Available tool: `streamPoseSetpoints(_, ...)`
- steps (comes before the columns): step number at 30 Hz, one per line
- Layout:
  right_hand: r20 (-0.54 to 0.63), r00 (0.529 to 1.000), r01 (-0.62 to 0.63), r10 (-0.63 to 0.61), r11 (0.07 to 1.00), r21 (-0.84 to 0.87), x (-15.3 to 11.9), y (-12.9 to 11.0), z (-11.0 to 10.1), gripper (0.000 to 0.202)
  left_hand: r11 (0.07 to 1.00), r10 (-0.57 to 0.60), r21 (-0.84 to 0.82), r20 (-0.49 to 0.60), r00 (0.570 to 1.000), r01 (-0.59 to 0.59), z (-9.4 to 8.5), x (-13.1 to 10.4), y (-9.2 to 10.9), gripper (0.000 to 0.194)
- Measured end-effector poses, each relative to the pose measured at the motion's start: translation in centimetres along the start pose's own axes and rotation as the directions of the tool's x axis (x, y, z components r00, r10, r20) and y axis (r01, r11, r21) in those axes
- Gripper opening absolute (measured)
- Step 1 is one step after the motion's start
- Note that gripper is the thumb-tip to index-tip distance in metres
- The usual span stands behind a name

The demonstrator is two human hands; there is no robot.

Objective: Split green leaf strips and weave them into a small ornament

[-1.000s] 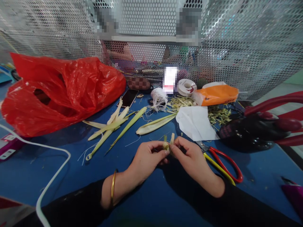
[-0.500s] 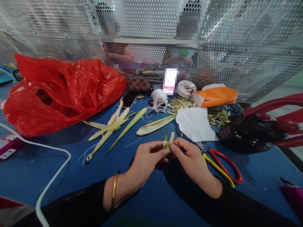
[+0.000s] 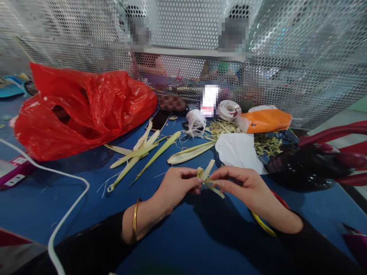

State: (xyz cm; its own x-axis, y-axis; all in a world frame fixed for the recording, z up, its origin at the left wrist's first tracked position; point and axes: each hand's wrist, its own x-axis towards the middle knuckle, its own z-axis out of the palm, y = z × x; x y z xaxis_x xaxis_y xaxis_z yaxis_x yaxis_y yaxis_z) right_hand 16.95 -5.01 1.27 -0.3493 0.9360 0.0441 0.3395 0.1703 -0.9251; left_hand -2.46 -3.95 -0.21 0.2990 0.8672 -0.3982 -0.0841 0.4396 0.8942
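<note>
Between my hands is a small piece of folded pale leaf strips [image 3: 205,175], with one loop at its left and loose ends sticking out up and down to the right. My left hand [image 3: 179,187], a gold bangle at its wrist, pinches the looped part between thumb and fingers. The thumb and fingertips of my right hand [image 3: 248,185] are closed on a strip at the piece's right side. Long green and cream husk leaves [image 3: 137,152] lie beyond my left hand, and a single open husk leaf [image 3: 192,152] lies just past the piece.
A red plastic bag [image 3: 86,110] fills the back left, near a white cable [image 3: 71,175]. Behind stand a phone [image 3: 160,119], ribbon spool [image 3: 229,110], white thread [image 3: 195,121], orange packet [image 3: 265,119] and white paper [image 3: 239,151]. Pliers [image 3: 263,223] lie partly under my right forearm.
My right hand has moved right and away from my left, drawing a strip outward. The piece now shows more spread ends. My right forearm covers more of the pliers. The view has shifted slightly.
</note>
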Motion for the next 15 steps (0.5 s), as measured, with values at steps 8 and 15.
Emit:
streamPoseSetpoints(8, 0.067, 0.991, 0.12, -0.117, 0.992, -0.043, -0.3, 0.2, 0.6, 0.016, 0.999, 0.025, 0.024, 0.023, 0.999, -0.026, 0.1, -0.1, -0.1, 0.015)
streamPoseSetpoints(15, -0.098, 0.994, 0.049, -0.042, 0.996, 0.071, -0.2, 0.6, 1.8, 0.011, 0.999, 0.008, 0.039, 0.023, 1.0, -0.009, 0.4, -0.3, -0.1, 0.018)
